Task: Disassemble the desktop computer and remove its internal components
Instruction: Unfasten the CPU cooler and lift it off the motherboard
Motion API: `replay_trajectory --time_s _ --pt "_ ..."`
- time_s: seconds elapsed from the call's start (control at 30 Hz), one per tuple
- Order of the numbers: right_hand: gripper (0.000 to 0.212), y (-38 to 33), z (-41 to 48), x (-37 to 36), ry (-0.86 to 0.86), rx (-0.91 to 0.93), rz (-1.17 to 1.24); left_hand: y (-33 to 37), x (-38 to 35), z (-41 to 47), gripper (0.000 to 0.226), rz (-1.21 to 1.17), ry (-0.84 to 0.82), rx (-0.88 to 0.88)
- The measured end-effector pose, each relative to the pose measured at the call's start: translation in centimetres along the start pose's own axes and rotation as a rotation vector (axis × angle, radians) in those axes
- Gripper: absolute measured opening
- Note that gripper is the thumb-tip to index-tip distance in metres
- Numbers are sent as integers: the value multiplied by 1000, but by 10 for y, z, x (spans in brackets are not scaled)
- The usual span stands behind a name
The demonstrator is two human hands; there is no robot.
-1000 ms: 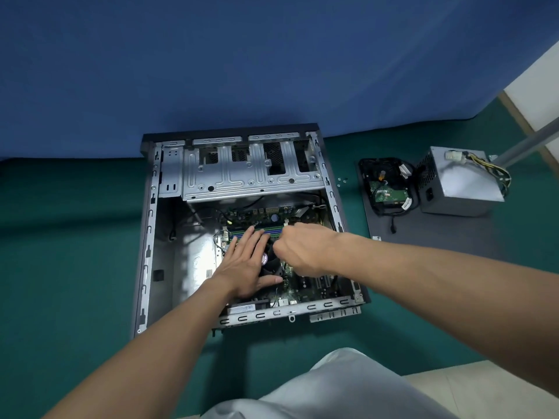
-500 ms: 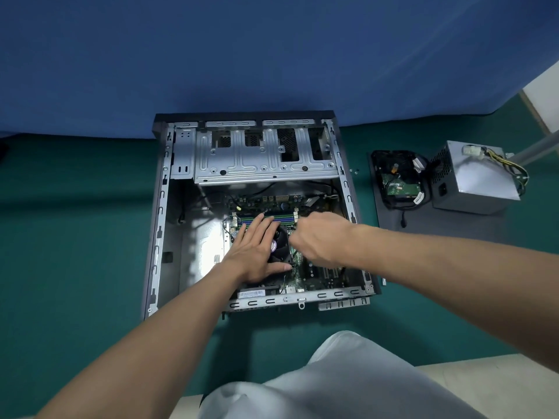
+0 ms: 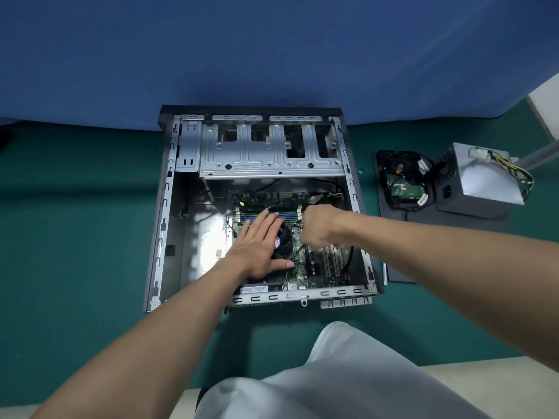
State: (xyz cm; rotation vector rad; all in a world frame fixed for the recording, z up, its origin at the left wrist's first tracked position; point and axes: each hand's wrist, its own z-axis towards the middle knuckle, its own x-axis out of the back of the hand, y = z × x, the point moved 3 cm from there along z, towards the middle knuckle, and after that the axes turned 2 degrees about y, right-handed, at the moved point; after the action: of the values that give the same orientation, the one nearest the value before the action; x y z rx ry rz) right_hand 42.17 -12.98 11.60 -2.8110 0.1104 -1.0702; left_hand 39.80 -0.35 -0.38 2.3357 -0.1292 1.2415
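Note:
The open desktop case (image 3: 165, 207) lies on its side on the green floor, with the motherboard (image 3: 302, 270) still inside. My left hand (image 3: 257, 246) rests flat, fingers straight, on the black CPU fan (image 3: 284, 240). My right hand (image 3: 322, 228) is curled just right of the fan, gripping a thin dark tool, apparently a screwdriver (image 3: 299, 250). The tool's shaft points down at the fan's right corner; its handle is hidden in the fist. Blue and green memory slots (image 3: 290, 214) show above the fan.
The empty metal drive cage (image 3: 266, 158) spans the case's far end. To the right, a hard drive with cables (image 3: 403, 182) and the grey power supply (image 3: 481, 182) sit on a dark side panel (image 3: 453, 237). Small screws (image 3: 360, 170) lie beside the case. My knee (image 3: 332, 373) is at the near edge.
My right hand has shifted from the memory slots down toward the fan's right corner. My left hand has stayed on the fan. The view has moved slightly.

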Motion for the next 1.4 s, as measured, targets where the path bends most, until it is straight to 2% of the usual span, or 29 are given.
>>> replay_trajectory --time_s 0.1,0.2,0.27,0.33,0.4,0.5,0.53,0.57,0.6,0.67,0.8,0.87,0.9,0.97,1.03,1.1,1.13,1.17,1.23,1.37,1.4 --pt "13 -5 -11 -2 110 291 -433 0 0 0 103 11 -16 8" --pt "25 3 -22 -11 193 615 -890 0 -1 2 104 13 -27 15" --pt "21 5 -19 -8 189 617 -875 -1 0 2 104 3 -19 6" --pt "29 2 -10 -4 170 490 -574 -1 0 1 104 -3 5 -8" --pt "36 1 4 -2 131 271 -169 -1 -1 1 104 -2 13 -15" --pt "23 16 17 -6 -80 -207 504 -3 -2 3 104 -11 24 -17" --pt "18 19 17 -6 -162 -292 579 -3 -3 2 104 -14 27 -20" --pt "16 20 16 -5 -211 -316 555 -3 -3 3 105 -19 30 -24" --pt "16 20 17 -4 -225 -301 488 -3 -3 3 105 -20 34 -26" --pt "19 14 17 -1 -144 -153 216 -4 -3 4 105 -14 33 -26" --pt "29 -8 -5 -2 103 418 -723 -3 -3 5 105 5 23 -19" --pt "20 -14 -11 -3 155 595 -948 -3 -2 4 105 0 23 -17" --pt "17 -16 -11 -2 169 600 -914 -3 -1 4 105 -4 26 -16" --pt "28 -18 -7 0 174 496 -619 -3 -1 3 105 -12 36 -23" --pt "35 -13 3 1 128 253 -175 -3 -1 3 105 -13 39 -27" --pt "31 3 10 -3 -6 -95 327 -3 -1 3 105 -12 41 -28" --pt "26 8 10 -4 -99 -229 493 -3 -1 3 105 -13 44 -29" --pt "22 10 9 -5 -151 -280 545 -3 -1 3 105 -15 46 -33" --pt "22 10 10 -2 -122 -192 361 -3 -1 3 104 -20 42 -36" --pt "31 -5 -7 -5 133 398 -590 -3 -1 3 105 -10 17 -22" --pt "31 -6 -12 -8 162 530 -765 -2 -1 3 105 -9 13 -19"
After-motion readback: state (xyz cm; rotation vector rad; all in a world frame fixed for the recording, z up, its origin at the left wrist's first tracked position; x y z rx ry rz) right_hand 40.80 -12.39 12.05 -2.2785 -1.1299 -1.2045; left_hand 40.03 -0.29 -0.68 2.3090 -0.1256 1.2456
